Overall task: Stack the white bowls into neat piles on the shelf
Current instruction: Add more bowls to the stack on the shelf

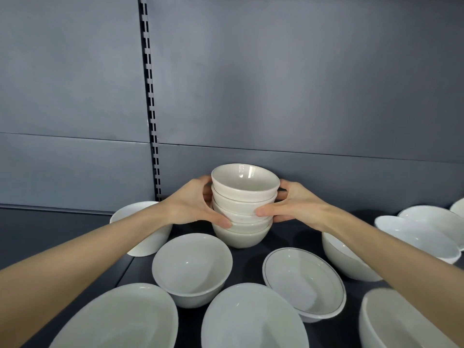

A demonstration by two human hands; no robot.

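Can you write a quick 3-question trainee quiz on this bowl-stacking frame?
1. True or false: both hands grip the pile of small bowls.
2. Which loose bowl has a thin dark line round its rim?
A. the bowl front right of the pile
B. the bowl front left of the pile
C. the bowl lying on its side behind the left forearm
3. Fill in: the pile stands close to the shelf's ____ panel.

Key:
1. True: left hand and right hand press its sides.
2. A
3. back
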